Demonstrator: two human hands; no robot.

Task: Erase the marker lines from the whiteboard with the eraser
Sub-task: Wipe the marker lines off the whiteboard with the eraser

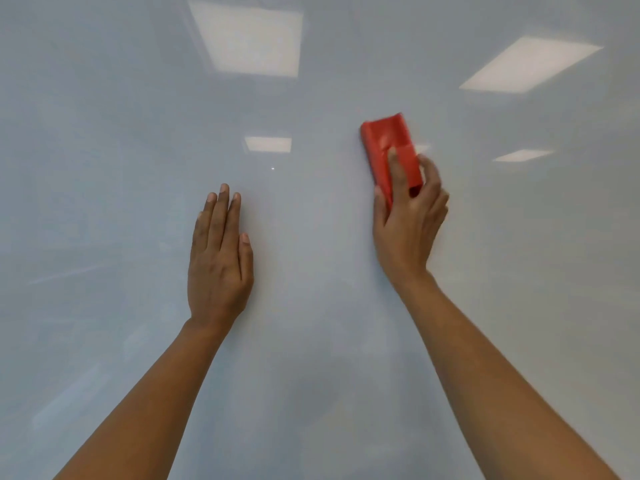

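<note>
Red eraser sits at about 1 o'clock in my head view, flat against the whiteboard, long side running upward. My right hand grips its lower half: thumb on the left edge, forefinger laid along the back, other fingers curled round the right edge. My left hand lies on the board at 8 o'clock from the eraser, fingers straight and together. Ceiling lights reflect at 12 o'clock
</note>
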